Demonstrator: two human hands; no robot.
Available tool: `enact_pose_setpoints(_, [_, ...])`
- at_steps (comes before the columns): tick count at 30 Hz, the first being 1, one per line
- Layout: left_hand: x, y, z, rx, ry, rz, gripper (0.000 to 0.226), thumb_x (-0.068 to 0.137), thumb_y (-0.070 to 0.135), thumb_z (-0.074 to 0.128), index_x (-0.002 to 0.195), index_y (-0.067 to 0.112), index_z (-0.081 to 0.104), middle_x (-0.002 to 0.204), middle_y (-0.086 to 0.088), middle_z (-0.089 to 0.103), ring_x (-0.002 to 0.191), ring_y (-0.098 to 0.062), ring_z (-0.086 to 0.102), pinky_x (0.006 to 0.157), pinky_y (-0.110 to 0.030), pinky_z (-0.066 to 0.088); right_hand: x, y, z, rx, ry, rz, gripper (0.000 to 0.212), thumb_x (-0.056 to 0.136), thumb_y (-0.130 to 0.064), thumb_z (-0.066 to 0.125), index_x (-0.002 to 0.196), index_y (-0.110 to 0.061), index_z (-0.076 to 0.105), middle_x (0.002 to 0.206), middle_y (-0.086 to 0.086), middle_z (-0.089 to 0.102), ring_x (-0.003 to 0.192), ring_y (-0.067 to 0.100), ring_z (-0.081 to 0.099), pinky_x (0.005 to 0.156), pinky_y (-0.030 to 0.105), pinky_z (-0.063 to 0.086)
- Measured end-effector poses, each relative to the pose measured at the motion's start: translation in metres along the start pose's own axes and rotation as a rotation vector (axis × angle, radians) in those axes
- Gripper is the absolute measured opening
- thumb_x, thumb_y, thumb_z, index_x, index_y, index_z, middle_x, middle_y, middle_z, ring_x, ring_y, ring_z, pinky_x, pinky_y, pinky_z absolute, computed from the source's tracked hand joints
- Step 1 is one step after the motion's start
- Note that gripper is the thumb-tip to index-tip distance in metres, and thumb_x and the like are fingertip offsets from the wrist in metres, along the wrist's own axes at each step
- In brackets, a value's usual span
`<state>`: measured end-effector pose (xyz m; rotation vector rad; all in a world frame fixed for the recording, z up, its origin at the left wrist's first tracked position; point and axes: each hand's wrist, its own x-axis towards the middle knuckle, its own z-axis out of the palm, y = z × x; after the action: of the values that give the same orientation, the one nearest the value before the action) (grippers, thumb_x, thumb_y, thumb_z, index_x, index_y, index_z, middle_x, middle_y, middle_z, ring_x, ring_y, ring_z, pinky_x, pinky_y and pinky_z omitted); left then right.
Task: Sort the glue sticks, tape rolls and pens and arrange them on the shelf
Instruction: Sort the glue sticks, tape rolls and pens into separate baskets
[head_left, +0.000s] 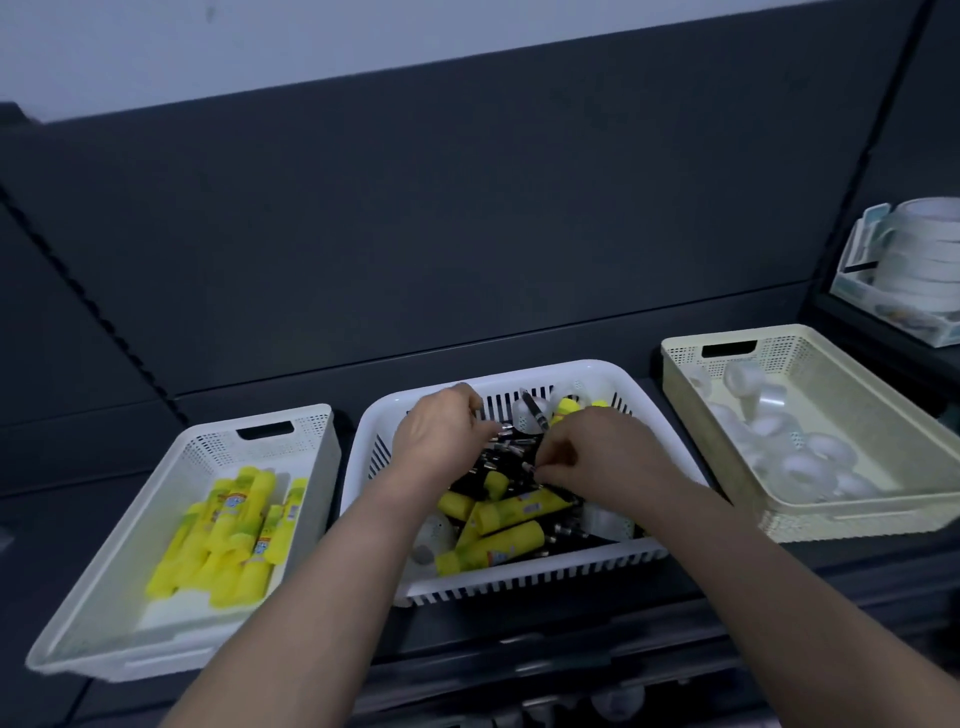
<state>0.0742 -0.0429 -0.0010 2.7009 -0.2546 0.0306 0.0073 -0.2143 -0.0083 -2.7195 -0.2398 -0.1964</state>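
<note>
A white slotted basket (524, 574) stands in the middle of the dark shelf, holding mixed yellow glue sticks (511, 512), black pens (506, 449) and clear tape rolls (605, 519). Both my hands are inside it. My left hand (441, 434) has its fingers curled round a bunch of black pens. My right hand (592, 457) pinches a black pen at its tip. The left cream basket (218, 447) holds several yellow glue sticks (234, 535). The right cream basket (810, 353) holds several clear tape rolls (800, 457).
A white tray with a stack of tape rolls (919, 254) sits on a higher ledge at the far right. The dark back panel (467, 234) rises behind the baskets. More shelf levels with small items show below the front edge (571, 701).
</note>
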Motion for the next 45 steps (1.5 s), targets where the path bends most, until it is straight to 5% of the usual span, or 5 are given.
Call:
enact_pose_setpoints(9, [-0.020, -0.036, -0.015, 0.047, -0.029, -0.011, 0.010, 0.092, 0.021, 0.057, 0.091, 0.017, 0.066, 0.093, 0.000, 0.067, 0.092, -0.022, 0.061, 0.071, -0.033, 0.048, 0.005, -0.024, 0.027, -0.413, -0.165, -0.222, 0.031, 0.086, -0.020, 0.059, 0.114, -0.031, 0.065, 0.108, -0.004, 0.062, 0.113, 0.020, 0.043, 0.073, 0.030, 0.030])
enact_pose_setpoints(23, [-0.041, -0.010, 0.017, 0.306, -0.172, 0.176, 0.034, 0.074, 0.037, 0.075, 0.098, 0.017, 0.060, 0.101, -0.002, 0.062, 0.096, -0.023, 0.059, 0.078, -0.036, 0.052, -0.018, -0.031, 0.010, -0.190, 0.256, 0.194, 0.024, 0.089, -0.042, 0.057, 0.108, -0.028, 0.062, 0.087, -0.005, 0.057, 0.093, 0.021, 0.052, 0.064, 0.029, 0.033])
enact_pose_setpoints(31, [-0.037, -0.024, -0.027, -0.169, 0.127, -0.066, 0.023, 0.087, 0.023, 0.060, 0.104, 0.018, 0.046, 0.094, -0.002, 0.060, 0.087, -0.026, 0.057, 0.069, -0.034, 0.045, -0.009, -0.046, 0.004, -0.113, 0.204, 0.102, 0.019, 0.092, -0.037, 0.053, 0.103, -0.023, 0.060, 0.090, -0.002, 0.058, 0.089, 0.023, 0.056, 0.063, 0.030, 0.036])
enact_pose_setpoints(36, [-0.050, -0.069, -0.043, -0.171, 0.231, -0.168, 0.035, 0.086, 0.033, 0.063, 0.115, 0.019, 0.049, 0.108, -0.005, 0.066, 0.103, -0.030, 0.060, 0.083, -0.039, 0.049, 0.003, -0.088, 0.017, 0.025, 0.159, -0.065, 0.047, 0.092, -0.036, 0.054, 0.136, -0.026, 0.043, 0.094, -0.001, 0.064, 0.097, 0.023, 0.057, 0.076, 0.033, 0.042])
enact_pose_setpoints(45, [-0.067, -0.215, -0.093, 0.044, 0.171, -0.472, 0.038, 0.085, 0.035, 0.063, 0.120, 0.022, 0.057, 0.117, -0.005, 0.064, 0.108, -0.029, 0.059, 0.081, -0.033, 0.049, 0.042, -0.186, 0.077, 0.093, 0.009, -0.135, 0.041, 0.087, -0.034, 0.058, 0.126, -0.028, 0.051, 0.096, 0.000, 0.067, 0.098, 0.024, 0.059, 0.077, 0.031, 0.044])
